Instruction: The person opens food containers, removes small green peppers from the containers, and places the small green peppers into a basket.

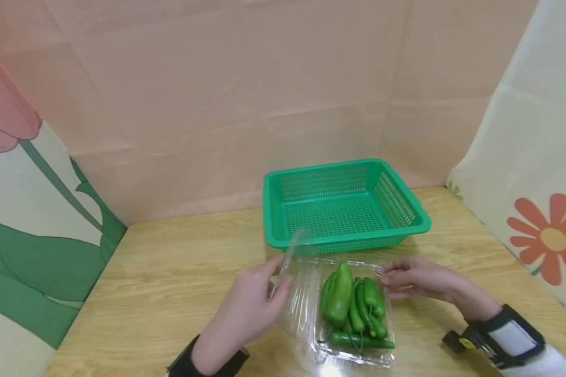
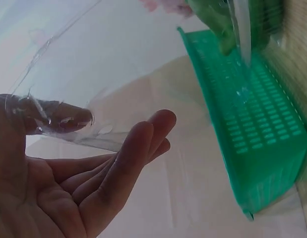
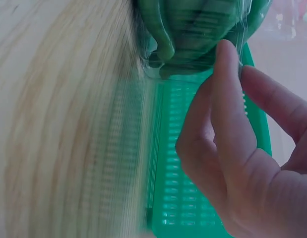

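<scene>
On the worktop (image 1: 170, 272) just this side of the green basket (image 1: 349, 239), peppers (image 1: 340, 296) lie mostly pointing basketward in a clear tray (image 1: 358, 357) between your left hand (image 1: 250, 301), pinching its lid (image 1: 302, 296), and your nearer right hand (image 1: 420, 280), pinching its edge.

The right hand (image 3: 240, 158) pinches the edge of a clear plastic container (image 3: 152, 74) at upper centre: one fingertip bears on the container wall, the thumb sits opposite. Glossy, elongated green peppers (image 3: 157, 27) are visible through the wall. A bright green, perforated plastic basket (image 3: 180, 198) stands behind, partly obscured by hand and container. A light-brown wood-grain tabletop (image 3: 49, 124) occupies the left side, blurred near the basket
</scene>
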Demonstrator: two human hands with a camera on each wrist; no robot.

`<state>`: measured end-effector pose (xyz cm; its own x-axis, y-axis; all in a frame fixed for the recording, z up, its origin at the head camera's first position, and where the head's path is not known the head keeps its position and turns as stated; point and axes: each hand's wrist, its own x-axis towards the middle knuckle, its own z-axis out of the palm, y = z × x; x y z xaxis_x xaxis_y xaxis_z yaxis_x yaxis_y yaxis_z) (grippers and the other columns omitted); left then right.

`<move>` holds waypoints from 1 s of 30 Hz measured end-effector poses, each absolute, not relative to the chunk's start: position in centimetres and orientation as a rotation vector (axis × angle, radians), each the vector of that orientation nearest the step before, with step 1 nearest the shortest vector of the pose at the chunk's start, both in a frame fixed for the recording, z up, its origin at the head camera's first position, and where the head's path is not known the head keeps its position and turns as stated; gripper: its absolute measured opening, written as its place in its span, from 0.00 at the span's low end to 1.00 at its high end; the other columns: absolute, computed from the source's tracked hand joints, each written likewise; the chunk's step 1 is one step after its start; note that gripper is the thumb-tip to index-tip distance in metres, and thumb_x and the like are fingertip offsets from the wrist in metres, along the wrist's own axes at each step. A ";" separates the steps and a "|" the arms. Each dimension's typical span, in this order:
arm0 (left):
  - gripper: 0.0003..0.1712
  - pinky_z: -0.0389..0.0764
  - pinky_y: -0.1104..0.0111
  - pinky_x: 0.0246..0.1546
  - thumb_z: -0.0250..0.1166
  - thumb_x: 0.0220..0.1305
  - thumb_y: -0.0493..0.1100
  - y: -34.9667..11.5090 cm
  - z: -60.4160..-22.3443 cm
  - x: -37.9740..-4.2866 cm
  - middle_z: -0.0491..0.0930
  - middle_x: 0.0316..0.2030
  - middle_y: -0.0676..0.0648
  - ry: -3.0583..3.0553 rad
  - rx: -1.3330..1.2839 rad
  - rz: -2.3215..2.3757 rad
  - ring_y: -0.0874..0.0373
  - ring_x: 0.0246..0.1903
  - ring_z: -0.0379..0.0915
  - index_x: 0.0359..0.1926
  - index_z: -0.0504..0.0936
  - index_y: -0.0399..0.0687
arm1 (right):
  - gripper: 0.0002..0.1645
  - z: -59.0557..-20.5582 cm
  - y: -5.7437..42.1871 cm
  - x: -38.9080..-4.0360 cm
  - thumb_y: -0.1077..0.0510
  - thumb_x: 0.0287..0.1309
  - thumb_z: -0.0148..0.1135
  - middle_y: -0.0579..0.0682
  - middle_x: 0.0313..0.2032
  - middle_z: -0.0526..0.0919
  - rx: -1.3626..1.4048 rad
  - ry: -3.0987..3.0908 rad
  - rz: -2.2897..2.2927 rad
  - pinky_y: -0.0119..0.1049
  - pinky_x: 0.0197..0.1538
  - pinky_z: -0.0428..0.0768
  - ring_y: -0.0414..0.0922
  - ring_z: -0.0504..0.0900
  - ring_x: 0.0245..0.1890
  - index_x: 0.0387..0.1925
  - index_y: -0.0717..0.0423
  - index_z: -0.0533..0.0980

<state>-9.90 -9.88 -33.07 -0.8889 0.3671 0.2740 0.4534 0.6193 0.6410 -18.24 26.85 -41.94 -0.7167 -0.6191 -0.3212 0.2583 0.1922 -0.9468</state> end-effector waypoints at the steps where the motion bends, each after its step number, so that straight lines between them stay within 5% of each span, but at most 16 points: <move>1: 0.26 0.67 0.79 0.03 0.59 0.64 0.43 -10.1 -33.1 -9.8 0.83 0.45 0.40 -2.727 -0.678 -1.121 0.73 0.09 0.63 0.62 0.70 0.39 | 0.34 -41.9 26.7 -18.3 0.61 0.65 0.52 0.60 0.48 0.75 -0.341 1.774 -1.610 0.45 0.55 0.81 0.47 0.80 0.47 0.60 0.85 0.52; 8: 0.24 0.75 0.84 0.17 0.60 0.62 0.41 -12.1 -33.3 -9.2 0.84 0.36 0.42 -2.819 -0.573 -0.966 0.71 0.21 0.74 0.58 0.73 0.35 | 0.35 -41.7 26.0 -18.7 0.61 0.66 0.52 0.58 0.47 0.76 -0.371 1.753 -1.628 0.44 0.54 0.82 0.46 0.81 0.46 0.60 0.86 0.51; 16: 0.22 0.72 0.84 0.17 0.62 0.60 0.41 -13.9 -33.5 -8.5 0.84 0.31 0.43 -2.896 -0.525 -0.827 0.67 0.22 0.76 0.53 0.76 0.32 | 0.34 -41.9 25.3 -19.3 0.61 0.66 0.51 0.58 0.47 0.74 -0.376 1.767 -1.613 0.44 0.54 0.82 0.46 0.81 0.45 0.60 0.83 0.52; 24: 0.11 0.64 0.77 0.11 0.67 0.56 0.47 -15.1 -33.9 -8.9 0.71 0.15 0.57 -2.977 -0.397 -0.555 0.68 0.13 0.62 0.27 0.76 0.45 | 0.36 -42.1 24.5 -19.8 0.59 0.66 0.52 0.61 0.49 0.72 -0.328 1.803 -1.605 0.43 0.54 0.82 0.46 0.80 0.46 0.62 0.83 0.50; 30: 0.15 0.64 0.73 0.12 0.68 0.54 0.51 -15.8 -34.4 -9.6 0.72 0.18 0.54 -3.102 -0.316 -0.443 0.63 0.15 0.63 0.26 0.76 0.45 | 0.36 -42.3 24.2 -20.3 0.59 0.66 0.52 0.58 0.50 0.74 -0.310 1.800 -1.632 0.41 0.55 0.82 0.44 0.80 0.46 0.62 0.83 0.51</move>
<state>-9.57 -15.81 -34.45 -0.9799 0.1986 0.0201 0.1962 0.9403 0.2781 -20.33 24.19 -42.34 -0.7419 -0.5896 -0.3194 0.2604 0.1857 -0.9475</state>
